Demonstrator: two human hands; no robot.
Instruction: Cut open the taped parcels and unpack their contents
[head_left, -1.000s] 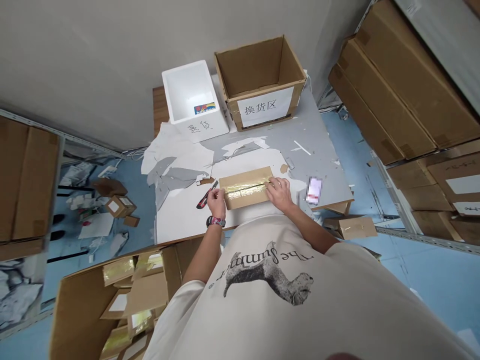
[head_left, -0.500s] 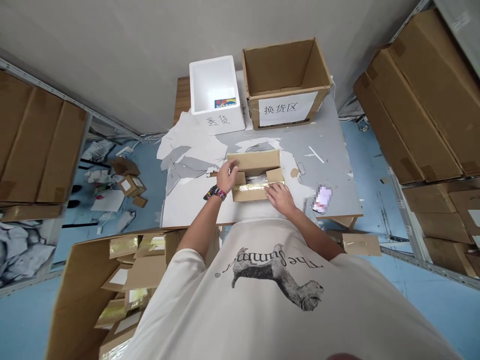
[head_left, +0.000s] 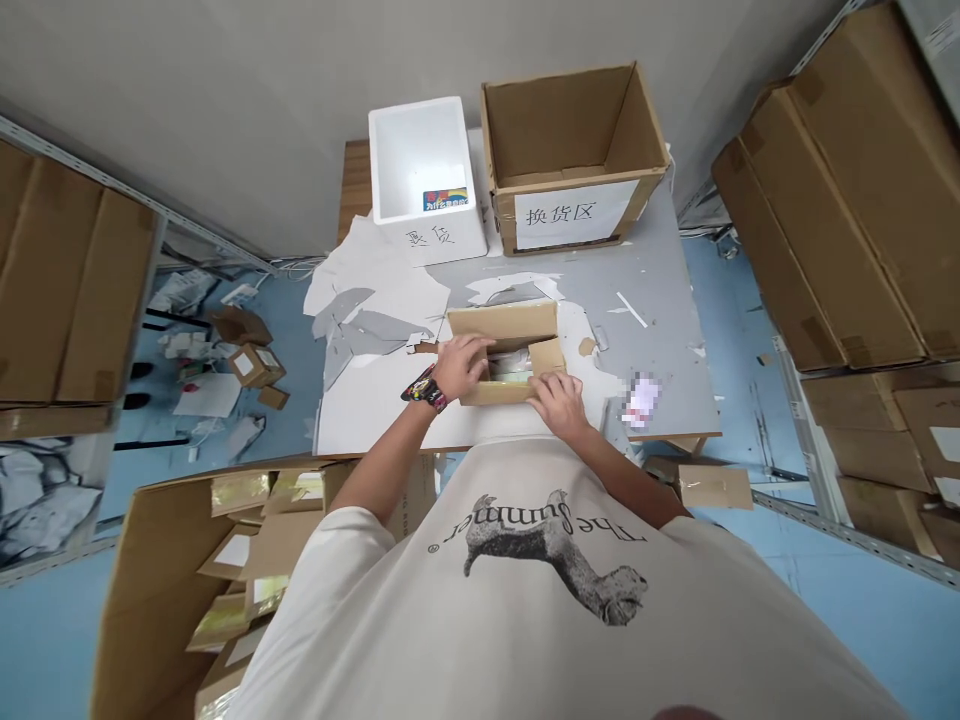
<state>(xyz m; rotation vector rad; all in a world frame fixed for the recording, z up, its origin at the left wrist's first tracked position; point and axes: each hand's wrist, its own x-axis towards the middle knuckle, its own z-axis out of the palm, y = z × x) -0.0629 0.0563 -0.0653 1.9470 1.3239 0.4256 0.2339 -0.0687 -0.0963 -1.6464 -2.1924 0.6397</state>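
A small cardboard box [head_left: 504, 321] stands on the table in front of my body, its top flaps opened. Inside it lies something pale in clear wrapping [head_left: 510, 364], partly covered by the flaps and too small to name. My left hand [head_left: 460, 368], with a dark patterned watch [head_left: 424, 390] at its wrist, bends its fingers over the box's left flap. At the near right corner, the curled fingers of my right hand [head_left: 559, 403] grip the edge of the near flap.
Behind the box stand a white foam box [head_left: 431, 243] with a colourful item inside and a larger labelled carton [head_left: 574, 215]. A phone [head_left: 643, 400] lies to the right among paper scraps. Cartons fill the shelves; a big box of parcels [head_left: 161, 560] is lower left.
The near flap has tipped down toward me, showing more of the inside. My left hand has moved from the far left corner onto the left flap.
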